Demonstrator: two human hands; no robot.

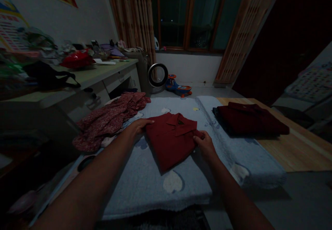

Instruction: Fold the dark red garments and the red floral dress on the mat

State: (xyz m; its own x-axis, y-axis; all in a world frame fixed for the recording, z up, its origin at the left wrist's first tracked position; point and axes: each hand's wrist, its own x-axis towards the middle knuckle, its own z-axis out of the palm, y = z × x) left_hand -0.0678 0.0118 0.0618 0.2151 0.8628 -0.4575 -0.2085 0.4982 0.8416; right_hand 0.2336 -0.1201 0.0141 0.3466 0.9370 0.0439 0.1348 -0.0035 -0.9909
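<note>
While both hands rest on it, the folded red shirt [171, 142] lies near the middle of the bench, on a pale blue blanket [145, 188] patterned with hearts. Its long axis runs from the collar at the far end to the hem nearest the person, with the near end leaning slightly left. The shirt sits squarely between the two hands. The left hand [138, 125] lies flat on the far-left corner, its grip spread, with the fingers laid over the cloth. The right hand [204, 143] is at the right edge, and its grip appears pressed together on a fold of fabric there. Neither hand is clearly the nearer; each touches its own side.

Toward the far-right corner of the bench, well apart from the shirt, a darker red folded garment [250, 121] sits beside bare wood [298, 150]. A crumpled floral garment [109, 119] spills over the left edge.

A small label [181, 122] shows inside the collar but is too small to read. The posters [10, 26] on the left wall and the chart [311, 81] at the right carry print that is too blurred to make out.
</note>
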